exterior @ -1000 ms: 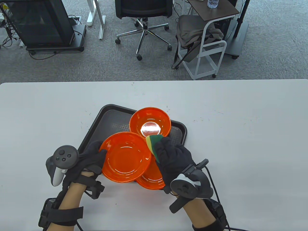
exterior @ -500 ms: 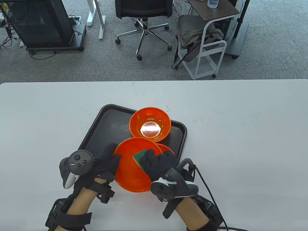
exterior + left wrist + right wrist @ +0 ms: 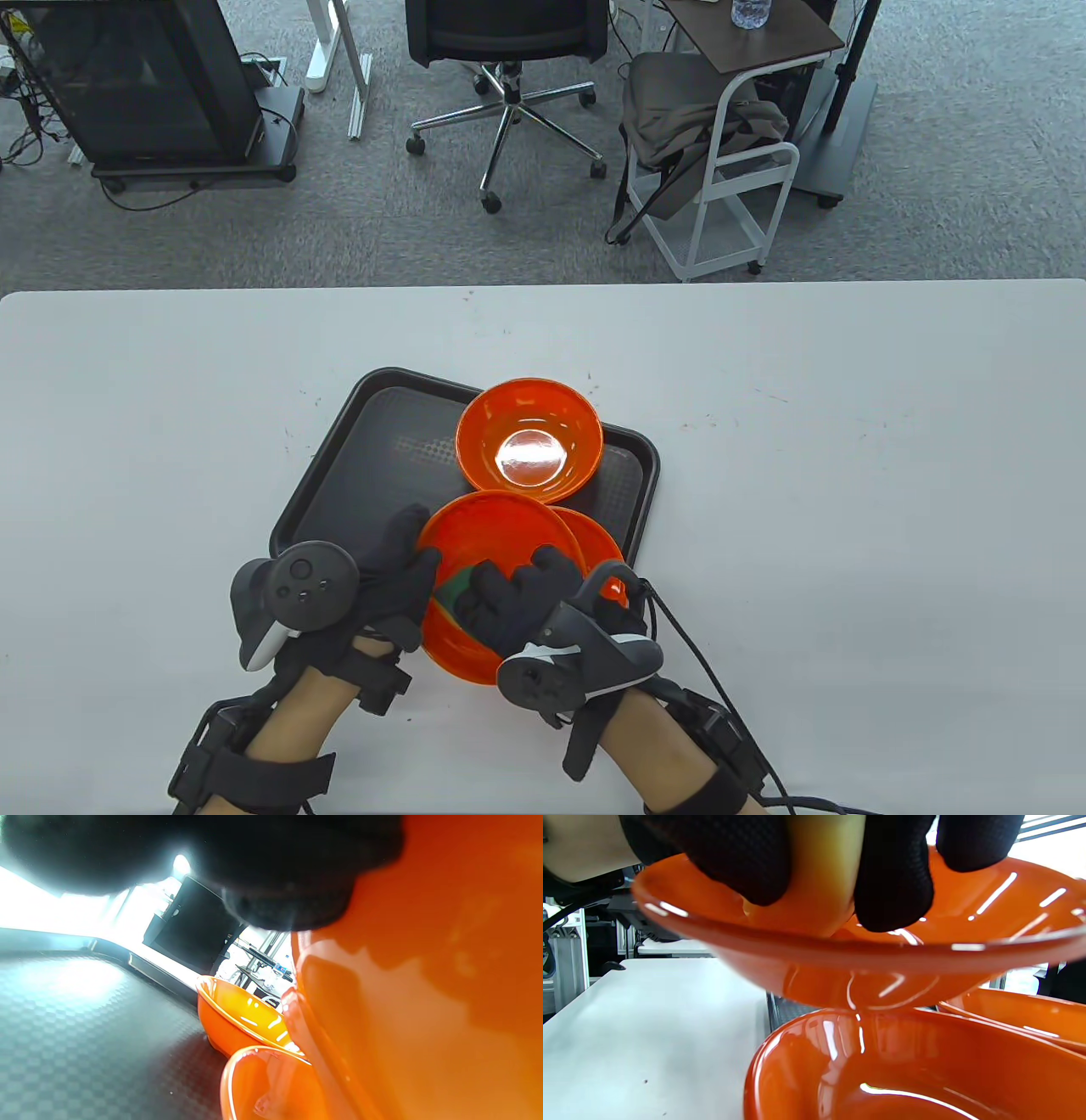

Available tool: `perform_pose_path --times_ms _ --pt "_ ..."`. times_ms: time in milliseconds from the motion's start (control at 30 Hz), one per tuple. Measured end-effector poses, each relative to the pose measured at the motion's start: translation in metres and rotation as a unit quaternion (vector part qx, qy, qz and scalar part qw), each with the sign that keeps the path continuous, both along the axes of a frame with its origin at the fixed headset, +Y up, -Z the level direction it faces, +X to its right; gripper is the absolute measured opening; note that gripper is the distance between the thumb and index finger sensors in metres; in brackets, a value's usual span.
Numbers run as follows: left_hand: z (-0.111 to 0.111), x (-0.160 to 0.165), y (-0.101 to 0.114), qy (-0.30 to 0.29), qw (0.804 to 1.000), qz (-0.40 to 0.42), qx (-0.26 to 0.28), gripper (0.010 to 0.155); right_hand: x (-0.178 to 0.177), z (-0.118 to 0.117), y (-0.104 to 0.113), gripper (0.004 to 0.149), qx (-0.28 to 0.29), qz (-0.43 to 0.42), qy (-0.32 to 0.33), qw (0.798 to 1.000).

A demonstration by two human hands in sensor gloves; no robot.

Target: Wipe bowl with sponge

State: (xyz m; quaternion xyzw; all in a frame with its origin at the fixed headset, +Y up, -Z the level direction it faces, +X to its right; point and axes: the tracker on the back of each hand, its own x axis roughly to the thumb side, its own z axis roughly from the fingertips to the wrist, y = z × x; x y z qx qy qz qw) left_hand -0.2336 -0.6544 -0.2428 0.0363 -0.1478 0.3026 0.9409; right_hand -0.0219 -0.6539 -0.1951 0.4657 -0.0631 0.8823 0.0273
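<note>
Since half a second ago I see both hands have drawn nearer the tabletop's near edge, and the sponge has slid toward the near left of the held bowl. My left hand grips that bowl's left rim, thumb lying over the edge into the inside, with the other fingers dark and blurred against the outside wall in the left wrist view. The bowl is lifted and tilted above a second orange bowl resting on the black tray. My right hand reaches in palm down, its grip curled around the sponge, fingertips pressing the yellow side into the bowl's inside. A third, deeper bowl sits at the tray's far side. The tray lies on the white tabletop.
</note>
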Motion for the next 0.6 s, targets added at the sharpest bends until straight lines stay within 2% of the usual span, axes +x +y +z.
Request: perform_pose_path --times_ms 100,267,433,600 --pt "-0.001 -0.005 0.002 0.01 1.0 0.005 0.001 0.057 0.0 0.0 0.001 0.046 -0.027 0.044 -0.027 0.998" --pt "-0.001 -0.01 0.004 0.021 1.0 0.005 0.012 0.058 0.008 -0.005 0.0 0.046 -0.018 0.099 -0.095 0.99" --pt "0.0 -0.003 0.001 0.0 1.0 0.003 0.01 0.058 0.013 -0.01 0.001 0.048 0.045 0.106 -0.134 0.984" --pt "0.003 0.014 -0.005 -0.039 0.999 0.012 0.001 0.058 0.019 -0.015 0.002 0.048 0.079 0.046 -0.134 0.987"
